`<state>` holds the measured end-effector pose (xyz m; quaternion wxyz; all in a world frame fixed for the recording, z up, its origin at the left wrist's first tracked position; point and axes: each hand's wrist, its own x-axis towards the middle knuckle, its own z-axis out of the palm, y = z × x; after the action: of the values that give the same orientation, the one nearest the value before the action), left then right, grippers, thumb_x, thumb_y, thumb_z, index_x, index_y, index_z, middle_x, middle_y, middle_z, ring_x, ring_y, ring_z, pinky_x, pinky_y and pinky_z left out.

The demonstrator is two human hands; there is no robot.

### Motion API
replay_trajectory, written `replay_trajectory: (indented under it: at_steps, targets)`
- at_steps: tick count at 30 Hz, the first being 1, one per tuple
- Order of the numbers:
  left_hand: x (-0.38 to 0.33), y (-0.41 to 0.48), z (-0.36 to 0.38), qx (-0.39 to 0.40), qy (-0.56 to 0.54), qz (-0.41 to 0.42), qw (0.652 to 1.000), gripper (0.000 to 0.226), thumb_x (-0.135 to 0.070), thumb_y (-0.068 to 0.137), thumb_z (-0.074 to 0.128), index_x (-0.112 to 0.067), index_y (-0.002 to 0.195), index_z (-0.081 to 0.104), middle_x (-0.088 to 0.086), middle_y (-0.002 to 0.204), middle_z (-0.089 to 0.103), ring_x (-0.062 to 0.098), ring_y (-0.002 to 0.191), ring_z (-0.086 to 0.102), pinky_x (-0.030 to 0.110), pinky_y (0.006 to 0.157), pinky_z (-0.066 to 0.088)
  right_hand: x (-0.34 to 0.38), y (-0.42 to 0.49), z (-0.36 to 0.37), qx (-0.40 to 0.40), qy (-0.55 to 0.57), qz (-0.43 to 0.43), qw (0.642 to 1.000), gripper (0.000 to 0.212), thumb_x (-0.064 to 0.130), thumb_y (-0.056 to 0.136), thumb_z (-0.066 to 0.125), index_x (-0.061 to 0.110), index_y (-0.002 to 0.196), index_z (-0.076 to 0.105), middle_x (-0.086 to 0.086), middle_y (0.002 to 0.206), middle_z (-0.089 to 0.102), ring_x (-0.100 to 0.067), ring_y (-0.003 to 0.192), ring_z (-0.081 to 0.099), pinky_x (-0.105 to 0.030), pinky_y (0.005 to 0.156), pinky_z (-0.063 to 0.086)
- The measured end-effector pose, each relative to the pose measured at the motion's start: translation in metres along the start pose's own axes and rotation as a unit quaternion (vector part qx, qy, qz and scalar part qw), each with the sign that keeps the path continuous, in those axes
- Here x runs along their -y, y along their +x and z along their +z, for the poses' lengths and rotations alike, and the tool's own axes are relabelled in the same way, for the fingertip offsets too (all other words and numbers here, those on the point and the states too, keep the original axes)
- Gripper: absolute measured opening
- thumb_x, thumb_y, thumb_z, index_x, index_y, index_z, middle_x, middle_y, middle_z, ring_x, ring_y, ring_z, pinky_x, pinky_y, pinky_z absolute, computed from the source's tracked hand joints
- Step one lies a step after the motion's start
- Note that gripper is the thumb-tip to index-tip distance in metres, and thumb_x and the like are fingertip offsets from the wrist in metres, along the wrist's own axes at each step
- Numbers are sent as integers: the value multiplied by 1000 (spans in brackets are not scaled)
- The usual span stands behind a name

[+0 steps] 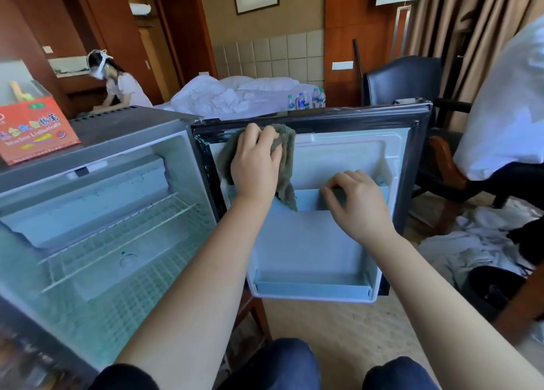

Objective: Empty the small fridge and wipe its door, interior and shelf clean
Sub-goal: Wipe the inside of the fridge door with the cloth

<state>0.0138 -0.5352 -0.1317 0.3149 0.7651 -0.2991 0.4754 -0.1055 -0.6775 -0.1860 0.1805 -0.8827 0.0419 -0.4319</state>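
- L hand (pixel 256 160) clamped on grey-green cloth (pixel 288 166), pressing it to inner door (pixel 309 242) top-left, beside gasket (pixel 206 154). R hand (pixel 357 204) has fingers curled over upper door bin (pixel 309 201) rim — prob. steadying.
- Fridge (pixel 123 142) open, cavity looks emptied. Wire shelf (pixel 117 236) in place, not wiped yet by the look.
- Risk: hard push swings door back twd armchair (pixel 403 77); R grip counters. Tugging bin rim could unclip it.
- Risk: cloth tail hangs into bin, may smear grime onto liner.
- Room: free sweep down to lower bin (pixel 312 286); hinge side tight vs fridge body. Red box (pixel 35 130) on top sits near front edge — don't bump.
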Motion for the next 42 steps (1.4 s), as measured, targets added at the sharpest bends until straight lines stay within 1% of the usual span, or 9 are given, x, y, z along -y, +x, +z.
replay_trajectory:
  at_steps: [6, 9, 15, 19, 23, 27, 31, 35, 42]
  targets:
    - [23, -23, -15, 63, 6, -88, 994, 11, -10, 80, 67, -12, 90, 66, 6, 91, 62, 32, 77, 60, 32, 50, 40, 3, -3, 1, -25, -5, -10, 1000, 10, 10, 86, 64, 7, 77, 60, -4, 70, 58, -22, 70, 45, -28, 58, 31]
    - [12, -17, -17, 25, -59, -102, 993, 14, -14, 86, 65, -13, 98, 71, 5, 95, 65, 26, 77, 60, 35, 63, 47, 9, -10, 4, -42, -11, -24, 999, 10, 10, 86, 61, 7, 77, 59, -5, 70, 57, -23, 69, 45, -32, 59, 36]
    - [-10, -19, -5, 2, -102, -54, 993, 16, -10, 87, 65, -7, 100, 72, 6, 95, 64, 24, 86, 61, 26, 74, 43, 15, -14, 9, -54, -25, -23, 998, 14, 15, 87, 54, 7, 77, 58, -5, 70, 57, -25, 68, 44, -35, 61, 39]
    - [-12, -16, 0, 7, -106, -57, 993, 15, -8, 85, 65, -7, 99, 71, 5, 95, 64, 27, 88, 61, 29, 73, 45, 14, -9, 11, -52, -26, -6, 998, 15, 17, 85, 52, 7, 75, 57, -5, 68, 56, -23, 67, 43, -33, 60, 38]
    - [1, -4, -4, 44, -77, 31, 996, 20, -18, 86, 55, -10, 96, 71, 3, 91, 65, 28, 83, 62, 36, 62, 52, 9, -4, 9, -43, -23, -6, 999, 13, 16, 85, 54, 7, 76, 58, -3, 68, 55, -21, 68, 43, -29, 59, 33]
    - [11, 5, -8, 53, -9, 109, 993, 25, -25, 85, 49, -12, 90, 71, 4, 84, 64, 30, 72, 60, 36, 52, 51, -1, -1, 6, -16, -8, -22, 1000, 13, 17, 87, 55, 8, 79, 59, -3, 71, 57, -23, 71, 46, -32, 62, 37]
    - [35, 1, -18, 46, 27, 25, 998, 18, -23, 85, 53, -13, 89, 68, 6, 87, 64, 31, 76, 61, 37, 55, 51, -4, -1, 6, -12, -6, -27, 1000, 12, 17, 87, 54, 9, 80, 60, -3, 73, 58, -23, 72, 47, -33, 63, 39]
    - [53, 4, -33, 55, -11, -73, 996, 12, -20, 89, 58, -12, 95, 66, 5, 96, 65, 30, 81, 60, 36, 60, 46, -2, -3, 9, -31, -16, -28, 999, 12, 15, 87, 55, 8, 78, 60, -2, 71, 56, -21, 70, 44, -31, 61, 35]
    - [-11, 3, -3, 65, -108, -49, 991, 9, -19, 89, 61, -11, 91, 67, 6, 92, 63, 31, 82, 60, 38, 61, 46, -2, -3, 9, -30, -9, -22, 999, 10, 10, 87, 60, 8, 77, 59, -2, 71, 56, -21, 71, 45, -30, 61, 35]
